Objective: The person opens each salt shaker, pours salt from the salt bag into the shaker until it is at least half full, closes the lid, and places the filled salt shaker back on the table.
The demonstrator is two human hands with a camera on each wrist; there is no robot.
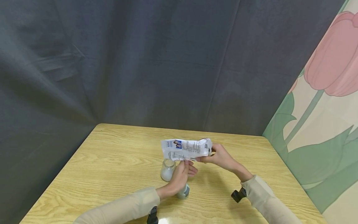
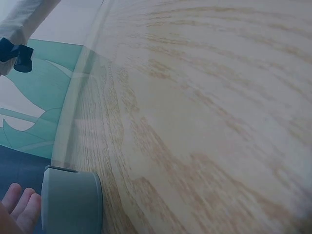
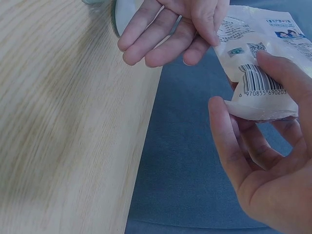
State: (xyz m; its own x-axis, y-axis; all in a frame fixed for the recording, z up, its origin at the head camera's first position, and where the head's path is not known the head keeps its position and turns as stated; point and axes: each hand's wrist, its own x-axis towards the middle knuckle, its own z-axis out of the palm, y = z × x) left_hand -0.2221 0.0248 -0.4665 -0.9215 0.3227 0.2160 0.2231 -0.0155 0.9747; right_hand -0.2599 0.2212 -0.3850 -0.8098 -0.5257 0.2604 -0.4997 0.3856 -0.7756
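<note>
A white printed plastic packet (image 1: 187, 149) is held sideways above the table, its barcode visible in the right wrist view. My right hand (image 1: 221, 158) grips the packet's right end, thumb on the printed face and fingers beneath. My left hand (image 1: 180, 177) is under the packet, fingers straight and palm turned up in the right wrist view; its thumb touches the packet's lower edge. Left of that hand stands a glass jar (image 1: 166, 171) with white contents. A grey-green round container (image 1: 183, 193) sits just below the left hand, partly hidden by it; the left wrist view shows its side (image 2: 73, 202).
The wooden table (image 1: 120, 149) has a dark curtain (image 1: 167, 77) behind it and along its left. A tulip-printed cloth (image 1: 321, 140) hangs at the right edge. Dark wrist-mounted devices sit at both cuffs, the right one (image 1: 238, 195) close to the tabletop.
</note>
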